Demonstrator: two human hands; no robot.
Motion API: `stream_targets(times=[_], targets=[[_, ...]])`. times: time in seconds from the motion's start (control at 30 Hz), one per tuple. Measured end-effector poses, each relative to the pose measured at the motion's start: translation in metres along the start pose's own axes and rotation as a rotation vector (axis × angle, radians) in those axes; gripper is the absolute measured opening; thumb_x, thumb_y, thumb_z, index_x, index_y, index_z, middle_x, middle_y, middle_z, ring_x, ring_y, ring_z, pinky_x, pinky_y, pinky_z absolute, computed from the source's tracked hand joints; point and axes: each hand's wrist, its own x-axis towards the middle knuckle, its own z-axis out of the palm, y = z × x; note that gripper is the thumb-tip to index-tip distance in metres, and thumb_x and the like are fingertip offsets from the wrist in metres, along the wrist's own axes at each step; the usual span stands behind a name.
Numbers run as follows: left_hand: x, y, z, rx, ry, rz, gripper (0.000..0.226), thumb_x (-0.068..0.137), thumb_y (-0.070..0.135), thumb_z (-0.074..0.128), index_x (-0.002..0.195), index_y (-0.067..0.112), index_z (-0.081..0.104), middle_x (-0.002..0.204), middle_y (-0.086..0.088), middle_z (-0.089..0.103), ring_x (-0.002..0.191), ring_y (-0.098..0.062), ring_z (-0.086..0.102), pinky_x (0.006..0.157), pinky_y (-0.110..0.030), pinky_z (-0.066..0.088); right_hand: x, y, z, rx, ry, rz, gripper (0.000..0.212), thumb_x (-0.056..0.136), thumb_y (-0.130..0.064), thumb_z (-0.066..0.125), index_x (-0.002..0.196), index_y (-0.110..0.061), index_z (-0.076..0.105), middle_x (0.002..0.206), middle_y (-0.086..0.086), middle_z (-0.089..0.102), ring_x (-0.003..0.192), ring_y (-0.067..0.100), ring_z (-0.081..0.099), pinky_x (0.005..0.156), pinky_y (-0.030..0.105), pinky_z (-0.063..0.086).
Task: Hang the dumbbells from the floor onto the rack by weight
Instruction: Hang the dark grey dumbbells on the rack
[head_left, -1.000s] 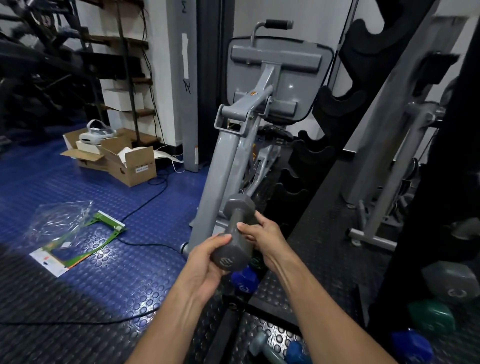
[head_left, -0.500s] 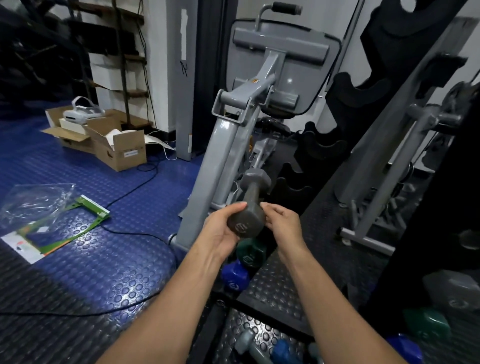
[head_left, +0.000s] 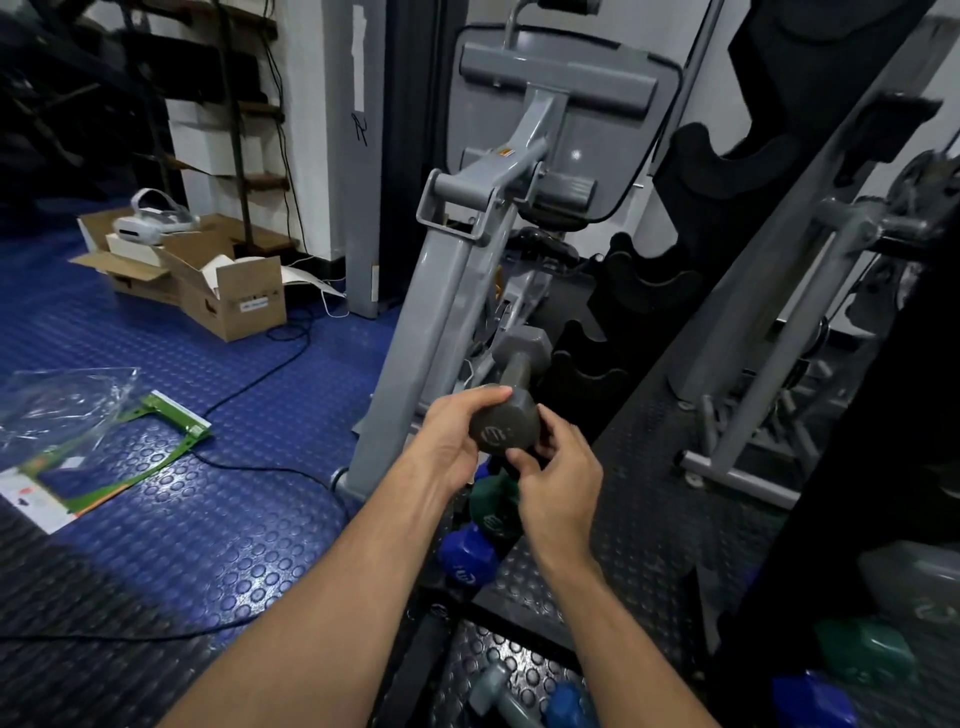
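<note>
Head view: both hands (head_left: 511, 460) curled around grey dumbbell (head_left: 506, 410).

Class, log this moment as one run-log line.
holding: grey dumbbell | left hand: grips near head | right hand: grips near head | rack cradles: just beyond | status: not yet hung

Two hands (head_left: 452, 441) (head_left: 558, 483) are showing, along with three grey dumbbells (head_left: 511, 400) (head_left: 501, 693) (head_left: 914, 587), three blue dumbbells (head_left: 465, 561) (head_left: 566, 704) (head_left: 815, 699), two green dumbbells (head_left: 493, 512) (head_left: 862, 649) and one cardboard box (head_left: 228, 296).
</note>
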Motion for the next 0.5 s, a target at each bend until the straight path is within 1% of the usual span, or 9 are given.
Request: stream_targets(times=[0.1,0.13,0.17,0.2,0.23,0.3,0.33,0.4,0.5], targets=[[0.005,-0.003,0.007,0.071,-0.046,-0.003,0.007,0.085,0.004,0.072,0.09,0.0,0.074,0.081,-0.016,0.072,0.071,-0.025,0.067,0.066,-0.031,0.054,-0.002,0.002,0.0,-0.017,0.089,0.024,0.051,0.078,-0.002,0.085,0.124,-0.013,0.067,0.121,-0.005,0.061,0.101,0.008,0.067,0.091,0.025,0.059],[0.007,-0.005,0.008,0.106,-0.071,0.013,0.003,0.087,0.004,0.071,0.086,0.003,0.073,0.075,-0.012,0.072,0.066,-0.022,0.066,0.061,-0.028,0.054,-0.003,0.004,-0.001,-0.041,0.1,0.012,0.047,0.078,-0.004,0.086,0.12,-0.012,0.067,0.119,-0.004,0.061,0.098,0.009,0.067,0.089,0.026,0.06],[0.009,-0.005,0.009,0.149,-0.092,0.031,0.005,0.089,0.004,0.07,0.085,0.004,0.073,0.073,-0.01,0.072,0.065,-0.019,0.067,0.059,-0.026,0.054,-0.004,0.005,-0.002,-0.071,0.103,-0.001,0.045,0.077,-0.006,0.086,0.118,-0.011,0.068,0.116,-0.004,0.061,0.096,0.009,0.066,0.087,0.026,0.059],[0.009,-0.004,0.008,0.191,-0.115,0.042,0.006,0.091,0.007,0.069,0.087,0.004,0.073,0.075,-0.01,0.073,0.067,-0.018,0.068,0.06,-0.025,0.055,-0.004,0.007,-0.002,-0.099,0.103,-0.005,0.043,0.077,-0.007,0.087,0.116,-0.01,0.068,0.115,-0.003,0.061,0.095,0.01,0.065,0.087,0.026,0.058],[0.009,-0.003,0.006,0.239,-0.138,0.048,0.011,0.093,0.013,0.07,0.093,0.003,0.074,0.082,-0.012,0.074,0.073,-0.02,0.069,0.066,-0.026,0.056,-0.004,0.007,-0.003,-0.115,0.094,-0.004,0.042,0.078,-0.009,0.087,0.116,-0.009,0.068,0.114,-0.003,0.061,0.094,0.01,0.064,0.087,0.025,0.057],[0.01,0.0,0.001,0.353,-0.183,0.056,0.034,0.096,0.031,0.068,0.108,0.0,0.074,0.102,-0.017,0.076,0.09,-0.023,0.07,0.082,-0.032,0.054,-0.004,0.004,-0.005,-0.133,0.068,0.001,0.043,0.081,-0.012,0.085,0.119,-0.01,0.066,0.116,-0.005,0.059,0.095,0.008,0.063,0.088,0.024,0.056],[0.01,0.001,-0.002,0.398,-0.196,0.047,0.042,0.097,0.038,0.066,0.114,0.001,0.073,0.11,-0.017,0.076,0.095,-0.023,0.07,0.085,-0.033,0.053,-0.003,0.003,-0.006,-0.143,0.059,0.002,0.043,0.081,-0.014,0.085,0.12,-0.011,0.066,0.116,-0.006,0.059,0.095,0.007,0.062,0.088,0.025,0.056],[0.009,0.001,-0.005,0.435,-0.191,0.034,0.048,0.099,0.044,0.061,0.121,0.003,0.072,0.115,-0.016,0.075,0.098,-0.022,0.07,0.082,-0.03,0.052,-0.002,0.0,-0.008,-0.144,0.052,0.021,0.044,0.082,-0.019,0.086,0.12,-0.012,0.066,0.116,-0.007,0.059,0.095,0.007,0.063,0.088,0.025,0.056],[0.009,-0.001,-0.004,0.499,-0.206,0.06,0.045,0.099,0.043,0.06,0.12,0.005,0.071,0.114,-0.015,0.075,0.106,-0.026,0.07,0.088,-0.033,0.053,-0.001,-0.001,-0.01,-0.141,0.045,0.085,0.041,0.079,-0.038,0.087,0.108,-0.016,0.067,0.105,-0.007,0.061,0.085,0.005,0.064,0.078,0.024,0.056]])
